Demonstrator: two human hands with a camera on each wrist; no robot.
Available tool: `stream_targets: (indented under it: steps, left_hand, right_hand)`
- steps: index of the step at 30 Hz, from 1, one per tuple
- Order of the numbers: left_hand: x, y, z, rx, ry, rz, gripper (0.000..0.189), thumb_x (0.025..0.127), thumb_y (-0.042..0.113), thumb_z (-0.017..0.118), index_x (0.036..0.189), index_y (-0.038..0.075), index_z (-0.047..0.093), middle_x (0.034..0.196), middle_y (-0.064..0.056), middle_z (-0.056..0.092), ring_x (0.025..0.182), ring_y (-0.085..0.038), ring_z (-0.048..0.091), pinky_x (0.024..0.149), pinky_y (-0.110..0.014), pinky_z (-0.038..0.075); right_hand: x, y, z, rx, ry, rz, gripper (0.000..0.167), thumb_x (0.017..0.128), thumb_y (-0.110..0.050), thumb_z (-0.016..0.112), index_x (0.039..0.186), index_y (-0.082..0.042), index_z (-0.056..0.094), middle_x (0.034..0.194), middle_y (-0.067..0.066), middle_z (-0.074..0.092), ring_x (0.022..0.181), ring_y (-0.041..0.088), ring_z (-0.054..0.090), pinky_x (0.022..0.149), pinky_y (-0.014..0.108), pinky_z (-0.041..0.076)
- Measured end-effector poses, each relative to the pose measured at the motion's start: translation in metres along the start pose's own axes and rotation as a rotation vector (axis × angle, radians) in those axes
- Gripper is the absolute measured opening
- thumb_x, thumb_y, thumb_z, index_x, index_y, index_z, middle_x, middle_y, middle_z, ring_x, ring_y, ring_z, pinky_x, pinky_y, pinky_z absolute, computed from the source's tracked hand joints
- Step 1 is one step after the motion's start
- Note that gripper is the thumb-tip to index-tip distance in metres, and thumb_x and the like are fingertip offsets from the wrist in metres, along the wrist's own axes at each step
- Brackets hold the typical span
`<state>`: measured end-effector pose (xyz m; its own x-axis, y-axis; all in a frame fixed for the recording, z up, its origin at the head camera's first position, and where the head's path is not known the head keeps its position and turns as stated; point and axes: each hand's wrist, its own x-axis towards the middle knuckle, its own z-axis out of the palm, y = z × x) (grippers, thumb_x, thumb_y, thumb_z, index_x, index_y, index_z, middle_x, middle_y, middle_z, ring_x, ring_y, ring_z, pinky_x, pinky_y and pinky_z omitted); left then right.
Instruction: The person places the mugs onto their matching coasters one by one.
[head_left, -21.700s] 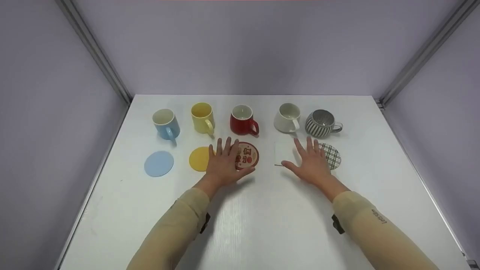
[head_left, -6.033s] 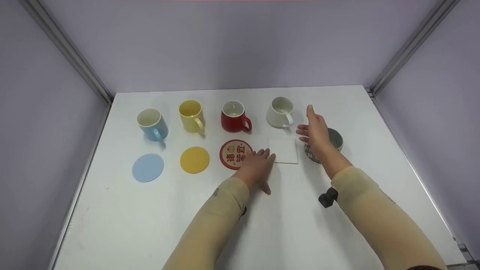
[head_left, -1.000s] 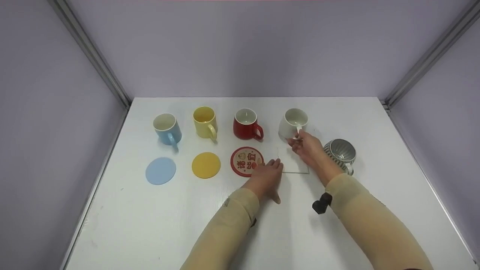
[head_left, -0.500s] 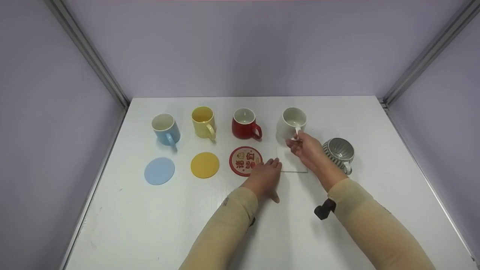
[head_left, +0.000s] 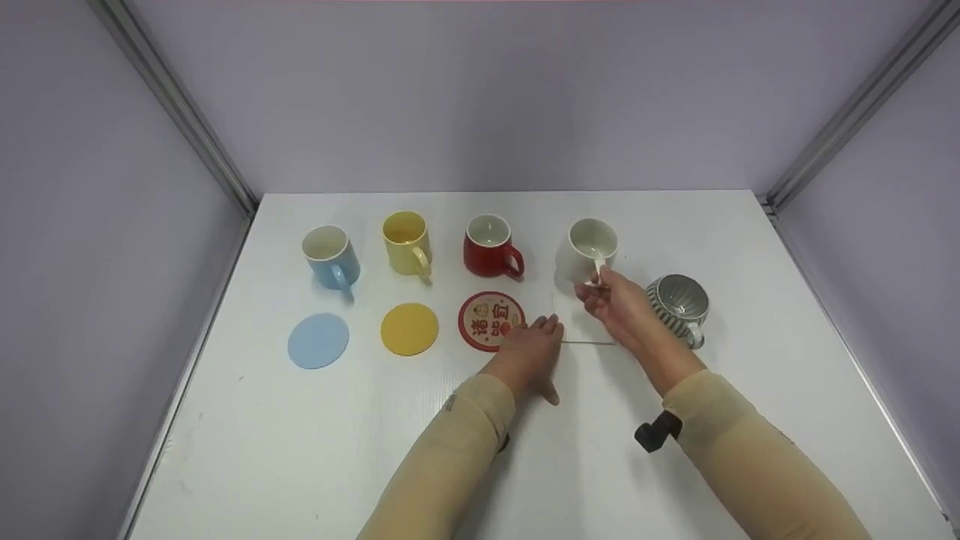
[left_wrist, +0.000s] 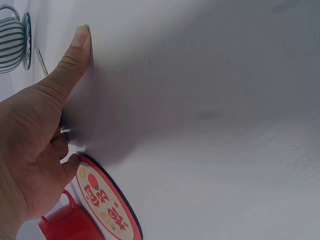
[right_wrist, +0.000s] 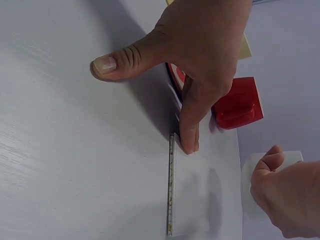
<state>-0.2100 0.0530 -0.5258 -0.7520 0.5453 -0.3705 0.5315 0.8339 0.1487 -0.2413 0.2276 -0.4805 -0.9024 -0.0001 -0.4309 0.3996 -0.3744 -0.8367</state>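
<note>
My right hand (head_left: 616,304) pinches the handle of a white mug (head_left: 581,259) at the back right. Whether its base touches the table cannot be told. Just in front lies a white square coaster (head_left: 589,326), its thick edge showing in the right wrist view. My left hand (head_left: 529,352) rests at the coaster's left edge, fingers extended and thumb spread toward me; in the right wrist view its fingertips (right_wrist: 190,145) touch the coaster's corner. Left of that hand is a round red-rimmed coaster (head_left: 484,319) with printed characters, partly covered by the fingers.
A grey striped mug (head_left: 664,307) stands on a round coaster (left_wrist: 27,40) right of my right wrist. Red (head_left: 487,255), yellow (head_left: 405,251) and light blue mugs (head_left: 330,262) line the back. Yellow (head_left: 409,330) and blue coasters (head_left: 319,341) lie before the latter two. Walls enclose the white table (head_left: 300,450).
Earlier the striped mug stood in the back row, then went onto the plaid coaster. My right hand took the white mug's handle; the mug has shifted slightly right and nearer. The left hand stays still.
</note>
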Motion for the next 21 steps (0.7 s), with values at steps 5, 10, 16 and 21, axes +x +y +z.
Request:
stream_targets:
  steps: [5,10,16,21]
  left_hand:
    - [0.000,-0.001,0.000,-0.032,-0.001,0.001,0.125,0.073,0.054,0.096,0.169,0.013,0.028,0.176,-0.005,0.021,0.161,-0.021,0.023,0.129,-0.042,0.025]
    - [0.001,-0.002,0.001,-0.041,0.000,0.008,0.124,0.073,0.053,0.096,0.169,0.014,0.028,0.176,-0.004,0.021,0.161,-0.020,0.023,0.129,-0.042,0.025]
    - [0.002,-0.001,0.001,0.020,-0.002,0.002,0.126,0.072,0.058,0.095,0.169,0.012,0.028,0.176,-0.005,0.022,0.160,-0.021,0.024,0.128,-0.041,0.027]
    - [0.003,0.000,0.000,0.045,-0.003,-0.007,0.127,0.072,0.059,0.094,0.169,0.012,0.028,0.176,-0.005,0.022,0.160,-0.020,0.024,0.128,-0.040,0.028]
  right_hand:
    - [-0.005,0.002,-0.001,-0.003,0.000,-0.001,0.026,0.117,-0.023,0.034,0.111,-0.001,0.047,0.102,0.012,0.063,0.092,0.017,0.066,0.081,0.025,0.054]
    - [-0.010,0.003,-0.003,0.021,-0.005,-0.005,0.026,0.117,-0.022,0.035,0.108,0.000,0.047,0.098,0.012,0.064,0.091,0.017,0.067,0.081,0.026,0.054]
    - [-0.018,0.007,-0.006,-0.018,-0.023,-0.023,0.029,0.117,-0.024,0.034,0.111,0.001,0.046,0.098,0.011,0.065,0.092,0.017,0.067,0.082,0.026,0.052]
    - [-0.023,0.010,-0.007,-0.012,-0.028,-0.026,0.028,0.117,-0.024,0.034,0.112,0.001,0.046,0.100,0.012,0.064,0.094,0.018,0.068,0.082,0.025,0.053]
